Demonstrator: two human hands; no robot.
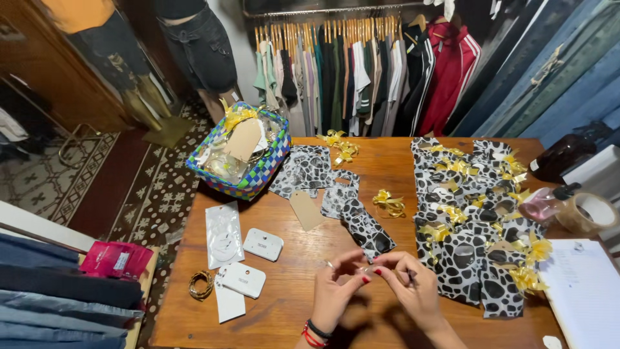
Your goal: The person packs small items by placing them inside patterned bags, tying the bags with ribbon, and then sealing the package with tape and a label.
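Between both grips' fingertips [365, 278], small ring [365, 269].

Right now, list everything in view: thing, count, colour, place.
wooden table: one, brown, centre
woven basket: one, blue-green check, far left corner
spotted gift bags: many, black-white with yellow bows, right side
loose ribbon bow: one, yellow, mid-table
white cards: two, left of centre
coiled cord: one, gold, left edge
tape roll: one, clear, far right
hanging clothes: many, mixed, rail behind
left hand, right hand: pinching something small, too small to tell
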